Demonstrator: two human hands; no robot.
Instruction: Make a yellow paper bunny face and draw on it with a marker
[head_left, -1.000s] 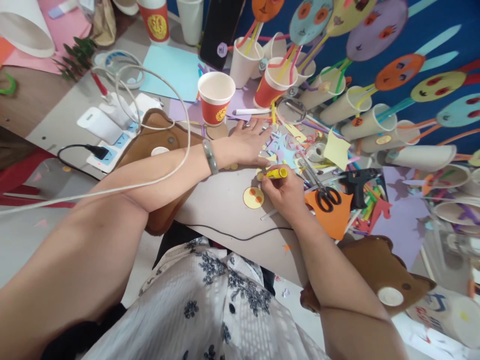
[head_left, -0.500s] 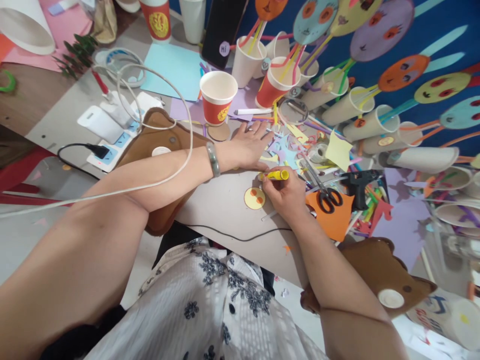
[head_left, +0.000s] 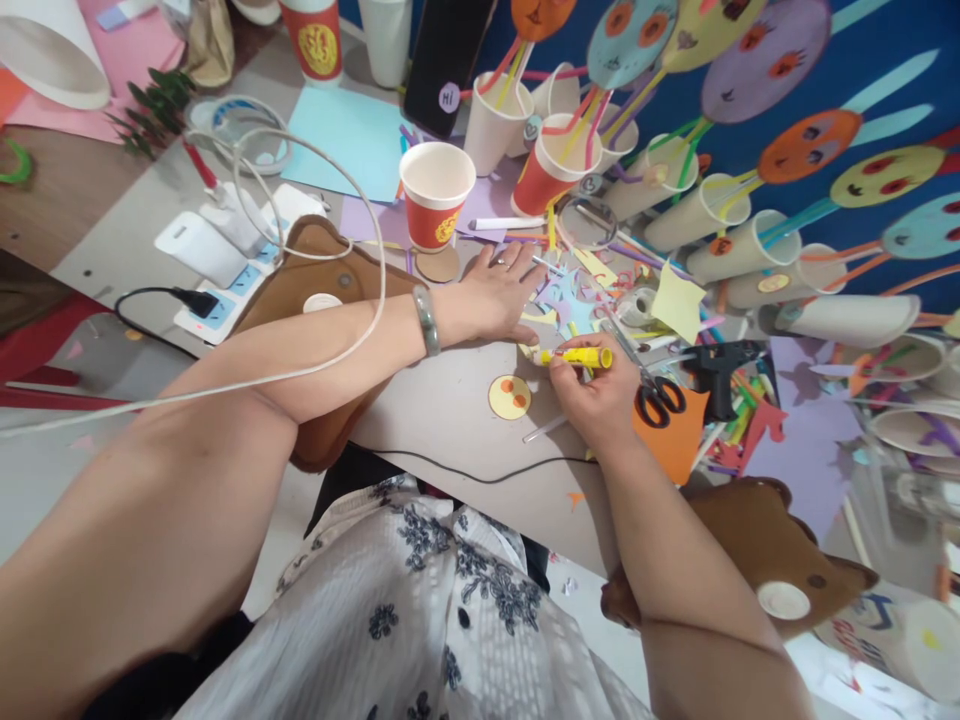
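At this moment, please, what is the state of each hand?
Left hand: open, palm down by the paper scraps, no held object visible.
Right hand: closed, holding a yellow marker.

Bright, diffuse indoor light washes a pale desk [head_left: 442, 410], soft shadow falling beside the right forearm [head_left: 682, 560]. Wide-angle distortion stretches a white cup [head_left: 56, 50] at upper left and tilts cups [head_left: 851, 315] along the right; a yellow marker [head_left: 589, 357] reads fairly sharp, small paper scraps [head_left: 574, 300] smeared.
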